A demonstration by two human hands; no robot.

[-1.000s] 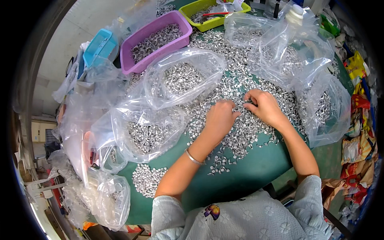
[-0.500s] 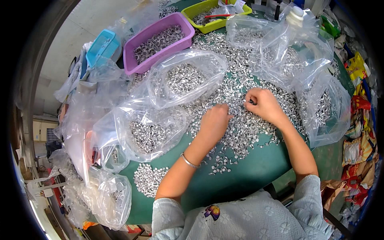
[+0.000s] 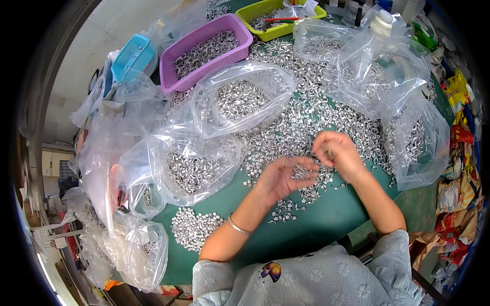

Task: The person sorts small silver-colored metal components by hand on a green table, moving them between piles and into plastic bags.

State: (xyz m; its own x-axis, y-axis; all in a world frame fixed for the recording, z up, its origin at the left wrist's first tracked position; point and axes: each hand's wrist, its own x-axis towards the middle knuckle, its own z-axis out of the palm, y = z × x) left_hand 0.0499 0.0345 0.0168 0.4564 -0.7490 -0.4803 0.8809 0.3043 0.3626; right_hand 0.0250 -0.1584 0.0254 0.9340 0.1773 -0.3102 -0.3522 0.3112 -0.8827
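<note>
- Since the earlier frames the left hand [image 3: 286, 176] has turned palm up and lifted off the heap; a second ago it lay palm down, fingers spread among the loose pieces. The right hand [image 3: 337, 153] has stayed close by, curled above the same spot.
- The small silver metal pieces [image 3: 301, 172] lie in a little cluster on the left palm, which is open and cupped, fingers loosely extended toward the right hand.
- The right hand sits just beside the left fingertips, up and to the right of the cluster, and is the nearer one to pick from it. Its fingers are pinched together around something small; I cannot tell exactly what or how many.
- The pieces are too small to give a long axis.
- Beneath both hands the main heap of metal pieces [image 3: 306, 117] spreads across the green bench [image 3: 316, 224], with a separate small pile [image 3: 194, 227] near the left elbow.
- Clear plastic bags hold more of the same parts: one [image 3: 240, 99] above the left hand, one [image 3: 189, 168] to its left, one [image 3: 418, 143] to the right.
- Further out, a purple tray [image 3: 204, 48] is part filled with pieces, and a yellow-green tray [image 3: 278, 18] holds pieces and a red-handled tool.
- A light blue basket [image 3: 130, 56] stands at the far left; its contents cannot be made out.
</note>
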